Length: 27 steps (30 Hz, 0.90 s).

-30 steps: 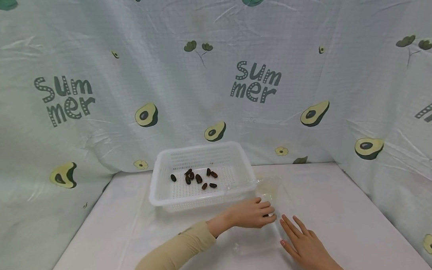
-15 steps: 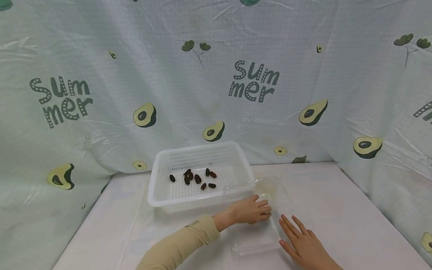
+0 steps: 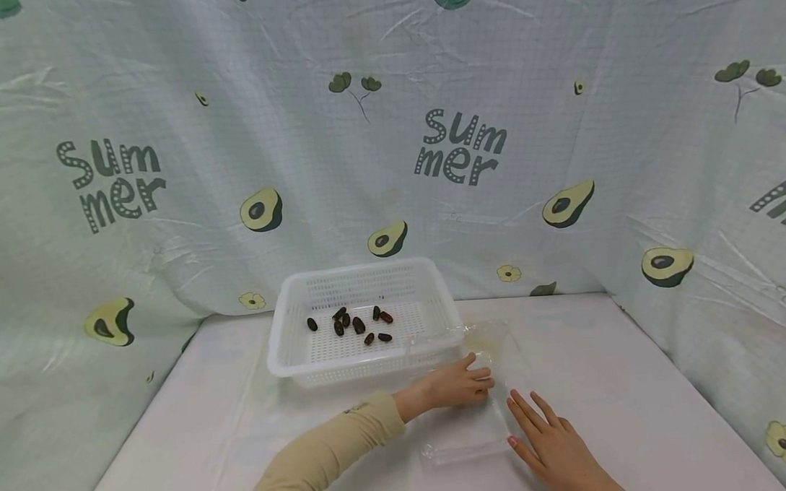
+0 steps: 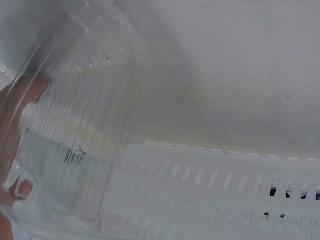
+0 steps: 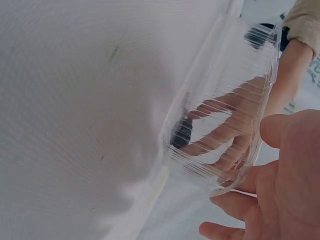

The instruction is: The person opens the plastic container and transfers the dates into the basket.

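A clear plastic clamshell box (image 3: 461, 452) lies unfolded on the table, its lid (image 3: 487, 336) laid back against the basket's corner. My left hand (image 3: 456, 385) reaches into the box, palm down. Through the ribbed wall in the right wrist view, a dark date (image 5: 181, 133) shows between the left hand's fingertips, low near the box's floor. That date is hidden in the head view. My right hand (image 3: 556, 446) is beside the box's right side with straight fingers. In the right wrist view its thumb (image 5: 273, 131) and fingers touch the box's rim.
Behind the box stands a white perforated plastic basket (image 3: 282, 350) with several dates (image 3: 359, 325) scattered on its floor. A white cover lies over the table (image 3: 633, 410). A curtain (image 3: 338, 168) printed with avocados encloses the back and sides.
My left hand has shifted slightly left and away from my right hand inside the box. The date showing under its fingers is no longer visible from the head. My right hand stays put.
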Each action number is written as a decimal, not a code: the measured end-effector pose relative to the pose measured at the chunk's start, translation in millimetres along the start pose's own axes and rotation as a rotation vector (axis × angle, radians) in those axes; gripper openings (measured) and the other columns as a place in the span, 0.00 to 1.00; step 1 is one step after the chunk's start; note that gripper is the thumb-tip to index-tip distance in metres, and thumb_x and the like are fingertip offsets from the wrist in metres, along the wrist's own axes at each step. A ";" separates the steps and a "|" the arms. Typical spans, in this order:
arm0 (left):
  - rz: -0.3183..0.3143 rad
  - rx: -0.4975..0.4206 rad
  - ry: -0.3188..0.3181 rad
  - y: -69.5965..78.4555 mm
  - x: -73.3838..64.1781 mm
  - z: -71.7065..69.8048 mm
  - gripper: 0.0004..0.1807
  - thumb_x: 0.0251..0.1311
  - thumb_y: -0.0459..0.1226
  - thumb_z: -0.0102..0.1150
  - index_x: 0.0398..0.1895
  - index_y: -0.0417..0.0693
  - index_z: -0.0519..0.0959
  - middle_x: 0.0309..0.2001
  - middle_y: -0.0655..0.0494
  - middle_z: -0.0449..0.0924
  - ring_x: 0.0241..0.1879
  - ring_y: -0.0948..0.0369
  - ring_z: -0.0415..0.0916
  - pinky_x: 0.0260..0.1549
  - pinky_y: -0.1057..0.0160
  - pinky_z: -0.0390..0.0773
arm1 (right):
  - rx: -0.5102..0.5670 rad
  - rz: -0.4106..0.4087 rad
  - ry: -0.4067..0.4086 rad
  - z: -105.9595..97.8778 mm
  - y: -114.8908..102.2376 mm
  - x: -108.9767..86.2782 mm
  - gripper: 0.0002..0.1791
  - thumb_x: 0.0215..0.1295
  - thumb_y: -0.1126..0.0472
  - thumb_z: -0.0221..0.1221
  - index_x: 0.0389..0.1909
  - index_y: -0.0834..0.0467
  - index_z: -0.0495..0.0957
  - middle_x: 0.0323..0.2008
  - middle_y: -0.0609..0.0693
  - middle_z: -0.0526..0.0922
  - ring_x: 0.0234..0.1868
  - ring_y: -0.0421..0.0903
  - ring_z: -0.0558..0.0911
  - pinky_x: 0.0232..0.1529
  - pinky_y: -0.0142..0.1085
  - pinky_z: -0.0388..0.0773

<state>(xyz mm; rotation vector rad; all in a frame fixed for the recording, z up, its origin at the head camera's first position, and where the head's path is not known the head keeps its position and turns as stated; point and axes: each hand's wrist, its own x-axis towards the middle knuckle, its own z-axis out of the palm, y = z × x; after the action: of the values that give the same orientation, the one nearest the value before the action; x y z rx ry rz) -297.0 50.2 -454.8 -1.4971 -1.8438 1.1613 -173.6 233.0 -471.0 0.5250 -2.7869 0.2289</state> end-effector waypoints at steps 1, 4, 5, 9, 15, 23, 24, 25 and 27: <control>-0.002 -0.007 0.001 -0.1 0.1 0.1 0.16 0.65 0.46 0.34 0.54 0.74 0.65 0.60 0.76 0.59 0.60 0.70 0.56 0.58 0.61 0.62 | 0.001 0.003 -0.004 0.0 0.0 0.0 0.30 0.59 0.46 0.52 0.60 0.56 0.66 0.61 0.50 0.67 0.61 0.55 0.64 0.42 0.50 0.72; -0.004 -0.013 0.012 -0.5 -0.1 0.0 0.16 0.65 0.45 0.34 0.53 0.74 0.66 0.59 0.76 0.60 0.59 0.71 0.56 0.58 0.61 0.63 | 0.002 0.008 -0.017 -0.1 -0.2 0.2 0.30 0.59 0.45 0.52 0.60 0.56 0.66 0.62 0.50 0.67 0.62 0.55 0.64 0.42 0.50 0.72; -0.005 -0.012 0.020 -0.7 -0.2 0.0 0.16 0.65 0.45 0.34 0.52 0.73 0.66 0.59 0.76 0.60 0.59 0.71 0.57 0.58 0.61 0.63 | 0.001 0.009 -0.021 -0.3 -0.2 0.2 0.30 0.59 0.45 0.52 0.60 0.56 0.66 0.62 0.50 0.67 0.62 0.55 0.64 0.42 0.50 0.72; -0.005 0.002 0.044 -1.9 -1.4 -0.5 0.15 0.65 0.45 0.35 0.51 0.73 0.67 0.58 0.75 0.61 0.58 0.70 0.58 0.56 0.61 0.64 | 0.002 0.014 -0.030 -1.2 -0.5 0.4 0.30 0.59 0.45 0.52 0.60 0.56 0.66 0.62 0.50 0.66 0.62 0.55 0.64 0.42 0.51 0.72; -0.002 -0.017 0.053 -1.5 -2.6 1.7 0.15 0.66 0.44 0.34 0.51 0.71 0.67 0.58 0.74 0.62 0.58 0.70 0.59 0.56 0.62 0.65 | 0.004 0.016 -0.035 -1.7 -1.0 0.1 0.30 0.59 0.46 0.52 0.60 0.56 0.65 0.62 0.50 0.66 0.62 0.55 0.63 0.43 0.50 0.71; -0.004 -0.044 0.108 -5.6 -14.0 -7.7 0.12 0.67 0.43 0.35 0.49 0.67 0.66 0.54 0.71 0.65 0.56 0.69 0.62 0.54 0.63 0.68 | 0.006 0.022 -0.040 -1.1 -1.5 -0.1 0.30 0.59 0.45 0.52 0.61 0.56 0.65 0.62 0.49 0.66 0.63 0.55 0.63 0.43 0.51 0.71; -0.008 -0.049 0.123 -6.3 -16.3 -9.2 0.12 0.67 0.43 0.35 0.49 0.66 0.66 0.54 0.70 0.65 0.55 0.69 0.62 0.53 0.63 0.68 | 0.005 0.024 -0.042 -1.1 -1.6 0.1 0.30 0.60 0.45 0.51 0.61 0.56 0.65 0.62 0.49 0.66 0.63 0.55 0.63 0.43 0.51 0.71; -0.011 -0.051 0.135 -7.3 -18.8 -11.3 0.11 0.66 0.43 0.35 0.48 0.66 0.66 0.53 0.70 0.66 0.55 0.69 0.63 0.52 0.63 0.69 | 0.004 0.025 -0.043 -1.2 -1.8 0.3 0.30 0.60 0.45 0.51 0.61 0.56 0.65 0.63 0.49 0.66 0.63 0.55 0.63 0.43 0.51 0.71; -0.021 -0.062 0.158 -9.3 -24.1 -14.9 0.10 0.66 0.43 0.37 0.47 0.65 0.66 0.52 0.70 0.66 0.54 0.68 0.63 0.51 0.64 0.69 | 0.003 0.028 -0.046 -1.7 -2.3 0.8 0.30 0.60 0.45 0.51 0.61 0.55 0.65 0.63 0.49 0.66 0.63 0.55 0.63 0.43 0.51 0.71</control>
<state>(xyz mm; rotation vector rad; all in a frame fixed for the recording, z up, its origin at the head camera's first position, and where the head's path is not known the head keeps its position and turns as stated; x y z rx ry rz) -283.4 31.5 -436.1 -1.5528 -1.7986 0.9548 -172.9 231.0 -468.9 0.4986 -2.8409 0.2299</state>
